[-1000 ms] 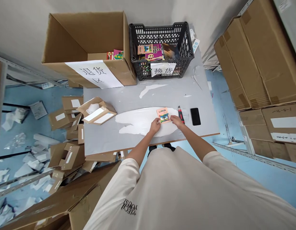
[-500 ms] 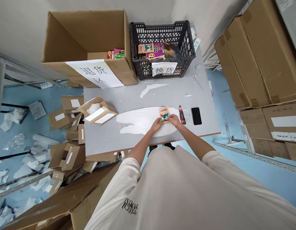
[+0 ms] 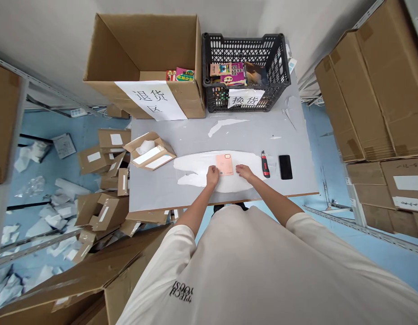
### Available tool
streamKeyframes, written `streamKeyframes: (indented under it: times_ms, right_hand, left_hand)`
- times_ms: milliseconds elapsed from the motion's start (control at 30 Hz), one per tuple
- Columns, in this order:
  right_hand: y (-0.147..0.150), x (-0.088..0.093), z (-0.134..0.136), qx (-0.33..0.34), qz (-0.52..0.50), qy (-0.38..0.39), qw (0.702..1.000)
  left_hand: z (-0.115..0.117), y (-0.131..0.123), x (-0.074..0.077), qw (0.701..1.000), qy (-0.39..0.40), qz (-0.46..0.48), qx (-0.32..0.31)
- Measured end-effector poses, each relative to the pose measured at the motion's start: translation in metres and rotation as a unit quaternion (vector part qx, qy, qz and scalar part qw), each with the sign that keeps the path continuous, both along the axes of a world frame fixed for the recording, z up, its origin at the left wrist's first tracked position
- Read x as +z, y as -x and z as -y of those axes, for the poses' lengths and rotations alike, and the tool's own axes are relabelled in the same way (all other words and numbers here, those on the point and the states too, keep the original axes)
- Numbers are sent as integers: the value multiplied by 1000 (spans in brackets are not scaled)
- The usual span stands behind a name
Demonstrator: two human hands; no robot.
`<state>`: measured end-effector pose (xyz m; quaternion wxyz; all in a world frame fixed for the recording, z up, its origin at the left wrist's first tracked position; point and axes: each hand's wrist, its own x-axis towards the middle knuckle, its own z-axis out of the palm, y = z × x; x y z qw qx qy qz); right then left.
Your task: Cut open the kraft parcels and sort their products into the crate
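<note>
A small pink book shows its plain back cover, with a barcode near the lower edge and a red mark near the top. My left hand has its fingers closed on the book's lower left edge. Just right of the book is my right hand, apart from it, with fingers loosely parted and nothing in them. Beneath the book and hands lies an uneven white patch on the grey table.
A red and black utility knife and a black phone lie to the right. An opened small carton stands left. Behind are a labelled cardboard box and a black crate, both holding books. Cartons crowd the floor at left.
The book has turned from its colourful front cover to its pink back. My right hand has let go and moved off to the right; my left hand stays on it. The view has shifted slightly.
</note>
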<state>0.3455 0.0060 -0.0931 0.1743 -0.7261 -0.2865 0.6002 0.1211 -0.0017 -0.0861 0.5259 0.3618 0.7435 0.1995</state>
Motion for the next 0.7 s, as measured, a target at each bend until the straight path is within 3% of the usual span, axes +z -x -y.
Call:
streamKeyframes:
  times_ms: [333,500,600,700]
  right_hand:
    - [20,5,-1,-32,2,9,999]
    - [25,18,-7,-37,16,-63,997]
    - [35,22,-13,-27,-11,-74,997]
    - [43,21,-14,16,20,-70,997]
  left_hand:
    - [8,3,-7,995,8,84,-55]
    - [0,-6,-5,983,-24,140,-113]
    - [-6,0,-3,995,-56,69,-54]
    - [-7,17,-4,999,-34,5,8]
